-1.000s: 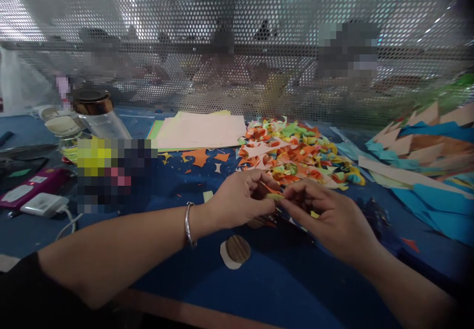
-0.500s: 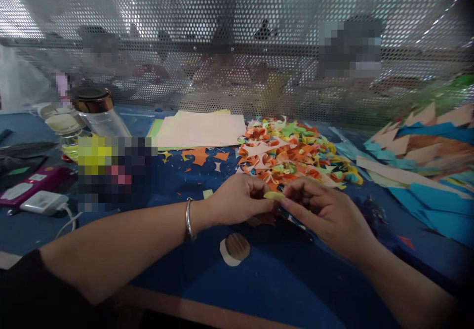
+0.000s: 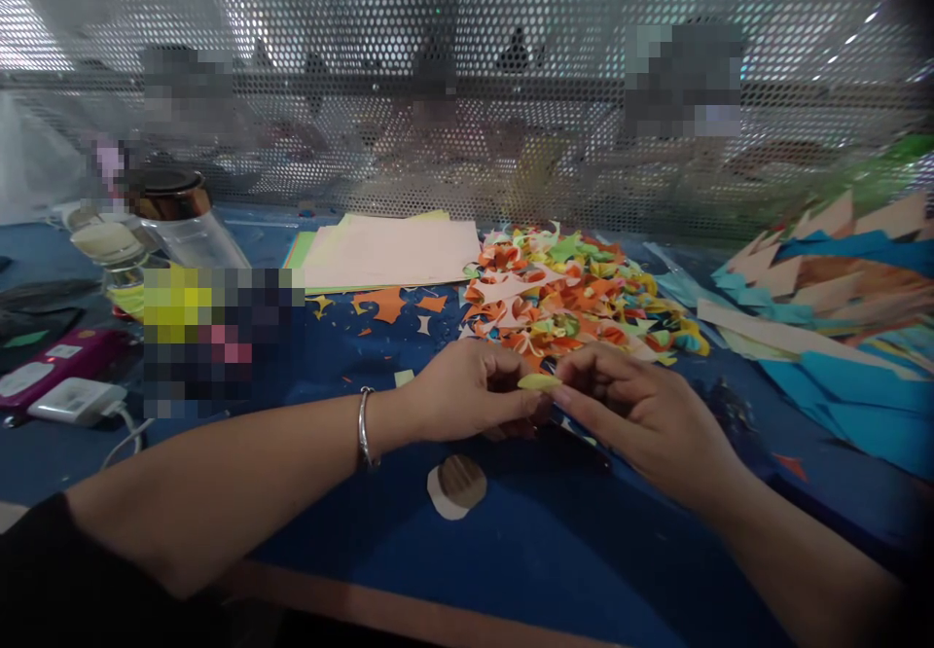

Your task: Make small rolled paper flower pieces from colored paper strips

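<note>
On the blue table (image 3: 511, 551), both hands' fingers (image 3: 526, 397) pinch a yellow-green paper piece (image 3: 538, 382).

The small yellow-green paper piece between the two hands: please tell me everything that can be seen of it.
The yellow-green paper piece is small, thin and leaf-like, rounded and slightly curved, and looks like coloured craft paper. It lies nearly level, held above the blue table. The left hand pinches its left end and the right hand its right end, so fingers cover part of it. Just behind it lies the pile of folded paper bits in orange, yellow and green. Folds or marks on it are too small to tell.
</note>
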`<state>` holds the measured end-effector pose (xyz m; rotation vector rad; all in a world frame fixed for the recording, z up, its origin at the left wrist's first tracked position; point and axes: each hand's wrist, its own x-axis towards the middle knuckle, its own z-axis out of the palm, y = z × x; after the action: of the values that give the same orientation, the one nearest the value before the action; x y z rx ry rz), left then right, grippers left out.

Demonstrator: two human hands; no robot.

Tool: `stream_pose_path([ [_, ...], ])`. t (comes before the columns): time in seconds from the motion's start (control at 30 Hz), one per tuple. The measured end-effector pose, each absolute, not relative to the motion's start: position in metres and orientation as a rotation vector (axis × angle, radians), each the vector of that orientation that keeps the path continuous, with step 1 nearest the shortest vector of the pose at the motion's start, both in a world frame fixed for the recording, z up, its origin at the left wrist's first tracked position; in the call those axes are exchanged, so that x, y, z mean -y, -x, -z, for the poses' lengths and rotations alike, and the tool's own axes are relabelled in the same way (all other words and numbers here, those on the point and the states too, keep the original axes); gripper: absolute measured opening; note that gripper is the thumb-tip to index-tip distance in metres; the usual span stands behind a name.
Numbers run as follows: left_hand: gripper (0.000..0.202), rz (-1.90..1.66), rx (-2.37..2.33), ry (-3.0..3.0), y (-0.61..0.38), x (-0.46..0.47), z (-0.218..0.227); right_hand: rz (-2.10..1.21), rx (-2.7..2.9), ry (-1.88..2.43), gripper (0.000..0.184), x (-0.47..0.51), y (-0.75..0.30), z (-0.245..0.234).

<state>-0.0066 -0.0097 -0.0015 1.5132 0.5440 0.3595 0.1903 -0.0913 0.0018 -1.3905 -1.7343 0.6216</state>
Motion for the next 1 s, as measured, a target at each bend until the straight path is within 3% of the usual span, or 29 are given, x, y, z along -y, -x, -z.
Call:
stream_pose_path([
  [0.37, 0.036, -0.331, -0.470, -1.486, 0.0075, 0.0085, 0.0028, -0.525, 1.783, 1.399, 0.028, 0.0929, -0.1882, -0.0066],
  [0.5, 0.033, -0.367, -0.476, -1.508, 0.0066, 0.0091, 0.0040, -0.524, 1.781, 1.394, 0.026, 0.0930, -0.1861, -0.0085],
  [0.7, 0.032, -0.708, -0.459, -1.705, 0.0071, 0.0111, 0.0016, -0.504, 1.781, 1.383, 0.026, 0.0918, -0.1867, -0.0075],
  [1.0, 0.024, -0.678, -0.439, -1.749, 0.0077, 0.0109, -0.0012, -0.466, 1.822, 1.391, 0.023, 0.0917, -0.1911, -0.0029],
])
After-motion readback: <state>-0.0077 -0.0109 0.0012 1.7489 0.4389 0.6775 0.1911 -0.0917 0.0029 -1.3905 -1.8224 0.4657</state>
